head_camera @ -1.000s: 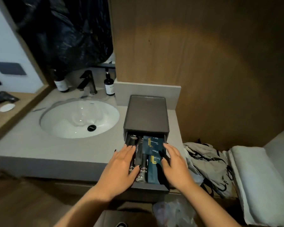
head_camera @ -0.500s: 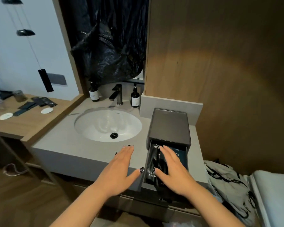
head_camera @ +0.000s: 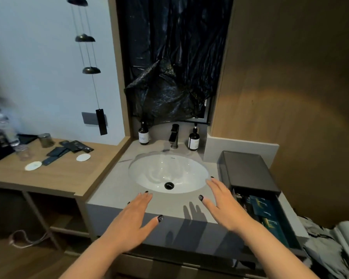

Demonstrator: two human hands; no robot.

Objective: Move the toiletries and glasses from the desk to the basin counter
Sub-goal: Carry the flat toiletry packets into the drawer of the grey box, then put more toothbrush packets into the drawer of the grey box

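**Both hands free, next pick waits on the left**

Wooden table (head_camera: 54,178) at far left carries dark toiletry packets (head_camera: 69,150) and glasses (head_camera: 45,140). Go there now: left hand (head_camera: 132,224) and right hand (head_camera: 223,206) hover relaxed, holding nothing, above the basin counter (head_camera: 117,190). Gather flat packets together; lift glasses upright by their sides.

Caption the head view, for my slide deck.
Both hands, left and right, hover empty over the basin counter beside the open drawer.

Black plastic sheet (head_camera: 169,67) hangs over mirror above white sink (head_camera: 167,174). Dark faucet (head_camera: 174,135) stands between two brown pump bottles (head_camera: 143,133) (head_camera: 193,138). Crumpled patterned cloth (head_camera: 322,244) lies at lower right.
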